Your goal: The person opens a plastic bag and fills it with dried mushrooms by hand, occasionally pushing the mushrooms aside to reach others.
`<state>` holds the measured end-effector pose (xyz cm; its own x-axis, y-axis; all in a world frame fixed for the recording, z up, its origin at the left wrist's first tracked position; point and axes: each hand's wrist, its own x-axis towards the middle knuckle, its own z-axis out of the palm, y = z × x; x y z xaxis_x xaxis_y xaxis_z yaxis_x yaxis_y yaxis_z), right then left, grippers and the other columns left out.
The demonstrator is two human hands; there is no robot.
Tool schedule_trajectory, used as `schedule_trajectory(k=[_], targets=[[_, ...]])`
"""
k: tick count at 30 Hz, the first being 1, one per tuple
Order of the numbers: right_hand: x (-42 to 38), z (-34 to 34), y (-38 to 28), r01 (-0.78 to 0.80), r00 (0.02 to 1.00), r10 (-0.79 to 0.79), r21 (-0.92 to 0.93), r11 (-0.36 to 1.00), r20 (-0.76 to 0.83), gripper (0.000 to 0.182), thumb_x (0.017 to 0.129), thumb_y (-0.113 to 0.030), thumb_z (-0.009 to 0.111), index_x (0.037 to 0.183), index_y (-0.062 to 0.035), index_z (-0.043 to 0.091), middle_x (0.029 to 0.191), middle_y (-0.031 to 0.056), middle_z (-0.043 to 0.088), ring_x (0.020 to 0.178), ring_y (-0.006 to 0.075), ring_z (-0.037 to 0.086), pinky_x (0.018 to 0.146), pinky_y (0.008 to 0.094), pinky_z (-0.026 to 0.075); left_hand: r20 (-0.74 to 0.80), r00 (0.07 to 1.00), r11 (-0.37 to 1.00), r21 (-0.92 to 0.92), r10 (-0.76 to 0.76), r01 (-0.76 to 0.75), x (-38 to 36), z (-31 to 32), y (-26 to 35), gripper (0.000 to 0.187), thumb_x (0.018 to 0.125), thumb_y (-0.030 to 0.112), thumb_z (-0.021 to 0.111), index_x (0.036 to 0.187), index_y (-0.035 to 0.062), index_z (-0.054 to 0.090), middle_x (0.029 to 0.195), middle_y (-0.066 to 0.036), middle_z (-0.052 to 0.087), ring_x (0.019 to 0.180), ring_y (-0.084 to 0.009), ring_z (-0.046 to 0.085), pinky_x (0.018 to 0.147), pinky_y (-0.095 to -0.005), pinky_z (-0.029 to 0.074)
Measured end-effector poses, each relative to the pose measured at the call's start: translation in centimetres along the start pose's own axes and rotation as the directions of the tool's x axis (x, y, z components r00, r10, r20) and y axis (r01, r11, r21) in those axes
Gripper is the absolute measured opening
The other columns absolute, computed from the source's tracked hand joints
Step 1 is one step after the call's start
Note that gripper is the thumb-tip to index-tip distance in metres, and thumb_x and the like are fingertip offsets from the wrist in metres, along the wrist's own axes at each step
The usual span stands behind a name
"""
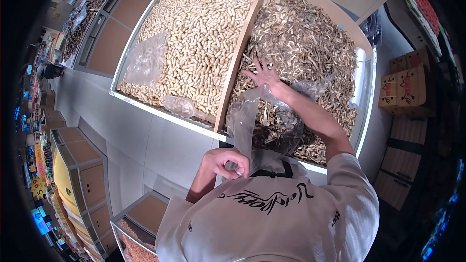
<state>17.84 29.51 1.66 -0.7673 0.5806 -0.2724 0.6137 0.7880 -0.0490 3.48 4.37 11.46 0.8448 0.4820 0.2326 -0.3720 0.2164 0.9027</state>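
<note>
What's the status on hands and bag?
Right hand open over dried pieces. Left hand curled beside clear bag, grip unclear. Pieces visible through bag. Wooden divider near right hand.

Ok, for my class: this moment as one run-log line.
right hand: open, over brown dried strips | left hand: curled, near crumpled clear plastic bag | tan unshelled peanuts: left of light wooden divider

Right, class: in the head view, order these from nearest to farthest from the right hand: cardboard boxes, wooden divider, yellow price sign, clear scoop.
1. Wooden divider, left of the right hand.
2. Clear scoop, on the peanuts.
3. Cardboard boxes, right side.
4. Yellow price sign, far left.
</note>
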Motion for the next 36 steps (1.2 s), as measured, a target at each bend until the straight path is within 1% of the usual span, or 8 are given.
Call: schedule_trajectory(k=[3, 9, 18, 24, 27, 28, 35, 36], targets=[[1.0, 1.4, 0.0, -0.021, 0.999, 0.018, -0.072, 0.997, -0.047, 0.088, 0.077, -0.063, 0.068, 0.151, -0.0336, 0.031, 0.15, 0.0313, 0.023, 0.137, 0.052, 0.028, 0.101, 0.0687, 0.036, -0.002, 1.0, 1.0, -0.015, 0.002, -0.002, -0.2, 0.1, 0.0, 0.022, 0.079, -0.006, 0.062, 0.101, -0.0003, 0.062, 0.073, -0.003, 0.06, 0.064, -0.0143, 0.055, 0.058, -0.0289, 0.039], [1.6, 0.2, 0.3, -0.014, 0.996, 0.018, -0.041, 0.999, 0.088, 0.078, 0.082, -0.045, 0.07, 0.15, -0.0334, 0.034, 0.149, 0.0305, 0.025, 0.133, 0.0502, 0.034, 0.098, 0.0628, 0.042, -0.018, 1.0, 1.0, 0.009, 0.012, -0.012, -0.3, 0.2, 0.0, 0.022, 0.079, -0.006, 0.062, 0.1, -0.0005, 0.061, 0.073, -0.003, 0.059, 0.064, -0.0139, 0.054, 0.058, -0.0286, 0.039], [1.3, 0.4, 0.3, -0.042, 0.999, 0.042, -0.038, 0.998, 0.007, 0.08, 0.08, -0.049, 0.071, 0.15, -0.0318, 0.035, 0.149, 0.0324, 0.024, 0.132, 0.0479, 0.036, 0.096, 0.0607, 0.044, -0.019, 1.0, 1.0, 0.019, 0.014, -0.013, -0.4, 0.1, -0.6, 0.022, 0.079, -0.007, 0.063, 0.1, -0.0008, 0.062, 0.076, -0.003, 0.06, 0.066, -0.0143, 0.054, 0.059, -0.0286, 0.04], [1.7, 0.0, 1.1, 0.0, 0.999, 0.002, -0.037, 0.999, 0.043, 0.077, 0.075, -0.037, 0.075, 0.144, -0.0287, 0.042, 0.141, 0.0292, 0.035, 0.124, 0.0462, 0.046, 0.087, 0.0489, 0.054, -0.044, 0.998, 0.999, 0.017, 0.037, -0.036, -0.3, 0.2, 0.3, 0.022, 0.078, -0.007, 0.064, 0.099, -0.0012, 0.062, 0.079, -0.005, 0.062, 0.067, -0.0149, 0.055, 0.06, -0.029, 0.041], [1.7, 0.2, 1.9, 0.015, 1.0, -0.015, -0.008, 1.0, 0.017, 0.073, 0.072, -0.033, 0.077, 0.139, -0.0253, 0.048, 0.135, 0.0265, 0.039, 0.118, 0.0433, 0.051, 0.083, 0.0452, 0.056, -0.054, 0.998, 0.999, 0.014, 0.038, -0.038, -0.4, 0.3, 0.4, 0.022, 0.078, -0.007, 0.064, 0.099, -0.0012, 0.062, 0.079, -0.005, 0.061, 0.067, -0.0149, 0.054, 0.061, -0.0292, 0.041], [1.2, 0.5, 2.0, 0.009, 0.995, -0.011, -0.013, 1.0, -0.1, 0.065, 0.073, -0.027, 0.075, 0.135, -0.0257, 0.053, 0.127, 0.0242, 0.043, 0.115, 0.0419, 0.053, 0.083, 0.0437, 0.057, -0.054, 0.998, 0.999, 0.008, 0.035, -0.035, -0.4, 0.3, 0.4, 0.022, 0.078, -0.007, 0.064, 0.099, -0.0011, 0.062, 0.079, -0.005, 0.061, 0.067, -0.0149, 0.054, 0.061, -0.0293, 0.041], [-0.5, -0.1, 3.9, -0.001, 0.978, 0.015, 0.067, 0.998, -0.21, 0.052, 0.077, -0.019, 0.068, 0.128, -0.0263, 0.06, 0.112, 0.0218, 0.047, 0.104, 0.0403, 0.058, 0.08, 0.0458, 0.057, -0.062, 0.998, 0.999, 0.025, 0.021, -0.02, -0.3, 0.5, 0.2, 0.022, 0.078, -0.006, 0.065, 0.1, -0.0011, 0.063, 0.078, -0.003, 0.058, 0.069, -0.0144, 0.052, 0.063, -0.0289, 0.041], [-0.8, -0.7, 4.0, -0.019, 0.974, 0.044, 0.112, 0.993, -0.22, 0.052, 0.079, -0.007, 0.062, 0.128, -0.0265, 0.061, 0.112, 0.0215, 0.048, 0.105, 0.0393, 0.059, 0.079, 0.0452, 0.057, -0.063, 0.998, 0.999, 0.031, 0.02, -0.018, -0.4, 0.4, 0.2, 0.022, 0.078, -0.006, 0.065, 0.1, -0.0011, 0.063, 0.079, -0.003, 0.059, 0.069, -0.0142, 0.052, 0.063, -0.0287, 0.042]])
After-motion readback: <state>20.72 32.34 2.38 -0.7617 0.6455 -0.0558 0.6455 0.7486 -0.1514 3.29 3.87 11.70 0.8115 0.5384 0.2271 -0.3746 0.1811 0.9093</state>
